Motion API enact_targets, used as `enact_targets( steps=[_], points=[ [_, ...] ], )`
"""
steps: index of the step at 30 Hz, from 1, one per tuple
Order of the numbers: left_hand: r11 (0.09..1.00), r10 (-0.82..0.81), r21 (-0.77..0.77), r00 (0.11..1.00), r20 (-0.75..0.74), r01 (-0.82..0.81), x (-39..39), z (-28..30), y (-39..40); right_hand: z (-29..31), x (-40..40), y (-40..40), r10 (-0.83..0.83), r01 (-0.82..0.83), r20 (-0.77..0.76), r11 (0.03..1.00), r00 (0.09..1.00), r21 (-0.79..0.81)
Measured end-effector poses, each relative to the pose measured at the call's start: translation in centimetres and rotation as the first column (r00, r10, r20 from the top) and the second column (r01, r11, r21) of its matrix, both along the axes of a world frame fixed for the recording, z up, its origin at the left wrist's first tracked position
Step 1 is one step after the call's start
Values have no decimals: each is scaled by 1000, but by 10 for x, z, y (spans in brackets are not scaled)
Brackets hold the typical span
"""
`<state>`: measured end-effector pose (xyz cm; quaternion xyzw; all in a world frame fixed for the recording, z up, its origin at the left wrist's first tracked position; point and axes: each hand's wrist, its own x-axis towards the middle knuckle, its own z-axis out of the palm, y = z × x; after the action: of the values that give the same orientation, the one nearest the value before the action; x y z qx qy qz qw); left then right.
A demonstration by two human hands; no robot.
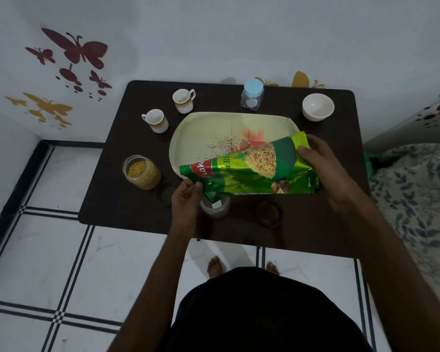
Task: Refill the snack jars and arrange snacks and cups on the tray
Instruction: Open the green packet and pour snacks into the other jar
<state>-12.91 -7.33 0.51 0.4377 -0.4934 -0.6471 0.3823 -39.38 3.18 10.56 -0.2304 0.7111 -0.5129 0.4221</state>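
pale walls with red and gold butterfly stickers (74,50) stand behind a dark brown rectangular table (127,199) on a white tiled floor. at the table's middle lies a pale green oval tray (201,130) with a printed tree. both hands hold a shiny green foil snack packet (249,171) tilted above the tray's near edge. the left hand (186,201) pinches the packet's lower left corner over a clear open jar (215,208) standing at the near edge of the table. the right hand (323,168) grips the packet's raised right end. to the left stands an open clear jar of yellow snacks (142,172). two white patterned cups (169,110) sit far left of the tray. far right are a blue-lidded clear jar (252,95) and a white bowl (318,107).
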Motion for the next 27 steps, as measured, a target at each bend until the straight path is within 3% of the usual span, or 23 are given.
enact_targets(
  steps=[15, 27],
  points=[
    [996, 52, 84, 991, -121, -42, 4, -9, -3, 27, 15, -15, 71, -73, -90, 997, 993, -13],
    [995, 97, 15, 984, -146, -96, -3, -13, 0, 38, 23, -17, 108, -108, -89, 994, 990, 4]
  ],
)
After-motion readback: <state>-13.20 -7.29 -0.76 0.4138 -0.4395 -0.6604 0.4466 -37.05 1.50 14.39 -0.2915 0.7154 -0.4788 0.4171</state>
